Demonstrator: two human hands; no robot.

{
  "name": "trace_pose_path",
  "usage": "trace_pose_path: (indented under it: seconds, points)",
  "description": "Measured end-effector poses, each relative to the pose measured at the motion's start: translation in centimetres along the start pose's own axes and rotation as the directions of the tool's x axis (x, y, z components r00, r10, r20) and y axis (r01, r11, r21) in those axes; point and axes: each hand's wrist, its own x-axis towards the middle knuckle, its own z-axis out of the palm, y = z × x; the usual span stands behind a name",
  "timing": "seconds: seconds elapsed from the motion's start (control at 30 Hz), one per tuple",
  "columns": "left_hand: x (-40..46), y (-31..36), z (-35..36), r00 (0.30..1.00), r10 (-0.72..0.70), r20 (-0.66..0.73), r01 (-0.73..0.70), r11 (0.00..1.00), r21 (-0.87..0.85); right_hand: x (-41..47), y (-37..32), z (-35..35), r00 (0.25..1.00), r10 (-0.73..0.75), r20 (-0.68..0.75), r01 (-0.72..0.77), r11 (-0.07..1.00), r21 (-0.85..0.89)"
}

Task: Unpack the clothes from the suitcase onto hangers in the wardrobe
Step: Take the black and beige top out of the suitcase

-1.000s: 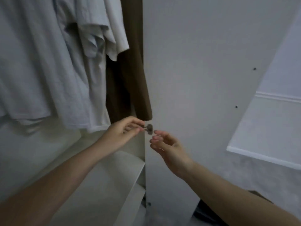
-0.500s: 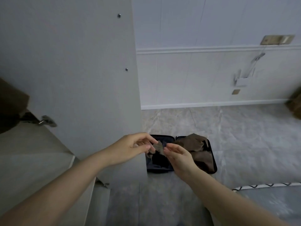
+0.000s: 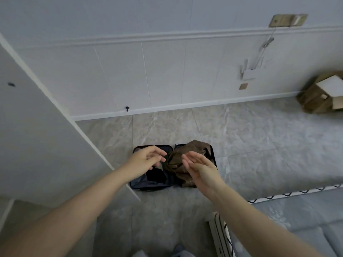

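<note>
The suitcase lies open and flat on the floor, both halves facing up. Its right half holds a heap of crumpled brown clothes. Its left half shows a dark lining and a dark item, too dim to identify.

Both hands are extended forward above the suitcase, apart from each other, and neither touches it. The left hand is spread with relaxed fingers and holds nothing; it overlaps the upper part of the left half. The right hand is open with straight fingers, palm turned toward the left, and holds nothing; it overlaps the clothes and the right rim of the suitcase.

A white wardrobe door stands open on the left. Its edge runs diagonally down to a point just beside the left side of the suitcase.

Behind the suitcase, a white panelled wall meets the grey marbled floor at a skirting board. A white device with a cable hangs on the wall at the right. A cardboard box sits on the floor at the far right, well apart from the suitcase. A bed edge with wavy black trim occupies the lower right corner.
</note>
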Motion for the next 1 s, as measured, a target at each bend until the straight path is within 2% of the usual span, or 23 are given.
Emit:
trace_pose_path:
  seconds: [0.23,0.47,0.53,0.73,0.9,1.0]
  points:
    - [8.0,-1.9,0.9,0.994,-0.112,0.008,0.112,0.993,-0.038,4.8,-2.3,-0.8,1.0,0.005,-0.031,-0.005,1.0,0.004]
    - [19.3,-6.7,0.6,0.94,-0.337,-0.054,0.327,0.934,-0.142,13.4,-2.7,0.7,0.995,0.036,-0.092,-0.047,0.991,-0.125]
    - [23.0,-8.1,-0.3,0.91,-0.409,-0.061,0.402,0.91,-0.102,16.0,-2.7,1.3,0.989,0.062,-0.134,-0.086,0.979,-0.187]
    - [31.5,-13.4,-4.5,0.889,-0.445,-0.104,0.456,0.881,0.129,23.9,-3.1,2.5,0.985,0.09,-0.145,-0.139,0.914,-0.38]
    - [34.2,-20.7,-5.1,0.807,-0.585,-0.082,0.59,0.794,0.149,31.1,0.1,0.8,0.971,0.159,-0.181,-0.226,0.859,-0.459]
    - [35.4,-24.6,-4.3,0.737,-0.67,-0.089,0.67,0.741,-0.04,34.5,3.0,-1.0,0.953,0.201,-0.225,-0.291,0.814,-0.503]
